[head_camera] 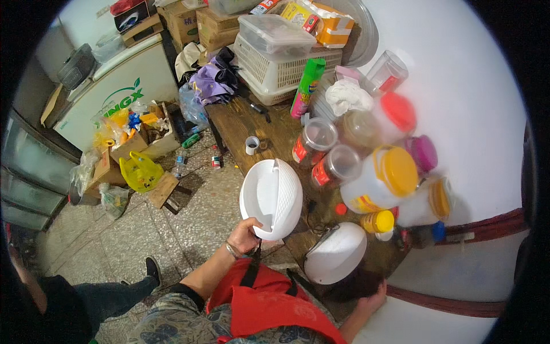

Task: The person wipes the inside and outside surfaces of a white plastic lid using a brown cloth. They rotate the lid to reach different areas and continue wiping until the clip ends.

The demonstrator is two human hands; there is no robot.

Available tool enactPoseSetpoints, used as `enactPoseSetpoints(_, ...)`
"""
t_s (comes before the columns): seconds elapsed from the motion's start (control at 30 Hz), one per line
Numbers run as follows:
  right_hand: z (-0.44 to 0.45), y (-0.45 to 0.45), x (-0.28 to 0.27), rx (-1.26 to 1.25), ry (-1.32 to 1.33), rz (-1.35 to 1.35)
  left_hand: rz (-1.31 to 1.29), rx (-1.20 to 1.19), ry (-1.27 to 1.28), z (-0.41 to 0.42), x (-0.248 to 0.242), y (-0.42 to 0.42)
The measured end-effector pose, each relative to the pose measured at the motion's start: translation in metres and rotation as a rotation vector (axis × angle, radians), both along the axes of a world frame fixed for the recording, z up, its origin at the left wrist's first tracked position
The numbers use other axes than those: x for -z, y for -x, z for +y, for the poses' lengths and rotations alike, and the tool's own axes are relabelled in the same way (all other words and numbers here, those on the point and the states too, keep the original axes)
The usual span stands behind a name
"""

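My left hand [245,235] grips the near end of a white oval plastic container [271,200], thumb over the rim. Its hollow inside faces up, and one side has a diamond-patterned surface. It is held at the left edge of the wooden table [232,116]. A second white, smooth, rounded plastic piece [339,254] rests to its right on the table. My right hand [373,297] is low at the right, beside a dark area at the table's near end. Its fingers are partly hidden, so whether it holds anything is unclear.
Clear jars with red labels [343,165], a yellow-lidded jug [378,180] and a green spray can [307,88] crowd the table's wall side. A small cup [252,145] stands beyond the container. Left on the floor are a wooden stool [163,190], bags and another person's leg [124,296].
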State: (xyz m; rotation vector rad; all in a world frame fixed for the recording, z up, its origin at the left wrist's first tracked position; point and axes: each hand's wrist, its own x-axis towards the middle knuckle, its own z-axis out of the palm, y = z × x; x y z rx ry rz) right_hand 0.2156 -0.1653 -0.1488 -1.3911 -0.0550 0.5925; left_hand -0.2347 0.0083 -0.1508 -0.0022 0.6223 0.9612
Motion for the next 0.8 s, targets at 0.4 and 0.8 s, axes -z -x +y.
enactPoseSetpoints(0.4, 0.001, 0.027, -0.003, -0.005, 0.020, -0.045, -0.061, -0.107, 0.055, 0.079, 0.030, 0.000)
enactPoseSetpoints(0.8, 0.006, 0.023, 0.011, -0.015, 0.112, -0.221, 0.302, -0.520, 0.165, 0.127, 0.049, -0.049)
